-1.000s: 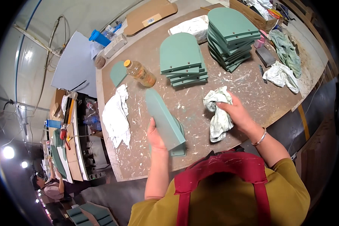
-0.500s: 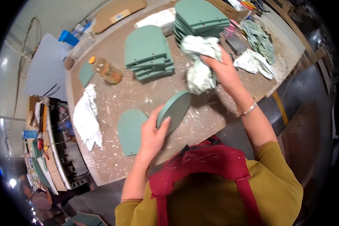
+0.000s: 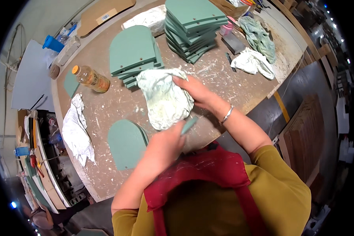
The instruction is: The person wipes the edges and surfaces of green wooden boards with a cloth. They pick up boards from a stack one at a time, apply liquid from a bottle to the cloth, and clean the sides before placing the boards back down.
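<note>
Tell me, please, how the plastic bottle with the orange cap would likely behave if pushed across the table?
The bottle lies on its side, so it would probably roll rather than slide. It looks partly filled, so likely light. The table looks gritty with dust, which might slow it.

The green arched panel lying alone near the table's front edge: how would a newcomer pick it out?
Start at the paint-flecked brown worktable and find the near edge by the person's left hand. The flat green arched panel lies there on another like it, beside a crumpled white rag. Unlike the taller green stacks further back, it is a low pair.
</note>
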{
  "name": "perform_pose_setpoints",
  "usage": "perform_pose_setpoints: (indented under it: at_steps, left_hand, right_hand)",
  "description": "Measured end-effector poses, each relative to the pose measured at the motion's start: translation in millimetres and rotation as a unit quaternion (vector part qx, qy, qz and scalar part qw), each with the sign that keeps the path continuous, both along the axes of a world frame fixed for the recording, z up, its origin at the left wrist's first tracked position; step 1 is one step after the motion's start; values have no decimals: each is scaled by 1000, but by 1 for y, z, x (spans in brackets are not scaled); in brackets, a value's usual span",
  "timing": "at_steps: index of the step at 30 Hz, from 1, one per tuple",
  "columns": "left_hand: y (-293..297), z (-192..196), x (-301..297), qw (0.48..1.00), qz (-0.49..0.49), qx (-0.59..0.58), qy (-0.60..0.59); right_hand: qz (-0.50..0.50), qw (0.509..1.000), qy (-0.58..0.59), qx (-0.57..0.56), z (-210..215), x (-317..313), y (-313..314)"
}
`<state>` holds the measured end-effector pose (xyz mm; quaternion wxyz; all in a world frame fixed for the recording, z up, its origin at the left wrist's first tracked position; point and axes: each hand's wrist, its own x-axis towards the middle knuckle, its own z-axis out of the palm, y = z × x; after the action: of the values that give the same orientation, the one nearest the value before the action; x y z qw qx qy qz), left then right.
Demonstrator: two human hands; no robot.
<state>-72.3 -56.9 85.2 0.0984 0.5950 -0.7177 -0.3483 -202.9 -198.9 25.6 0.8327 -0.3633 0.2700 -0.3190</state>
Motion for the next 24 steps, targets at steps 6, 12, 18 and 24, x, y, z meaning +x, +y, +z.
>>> perform_pose_setpoints:
  at_steps: [6, 12, 18, 24]
  left_hand:
    - [-12, 13, 17, 996, 21, -56, 74]
    - [-41, -47, 41, 921, 237, -158, 266]
    - [-52, -80, 51, 914, 292, -243, 144]
    - [-57, -66, 43, 932, 304, -130, 150]
  right_hand:
    - [29, 986, -84, 141, -28, 14, 14]
    - [75, 967, -155, 188, -42, 7, 23]
    - [15, 997, 18, 69, -32, 6, 31]
    - [19, 999, 14, -42, -32, 3, 35]
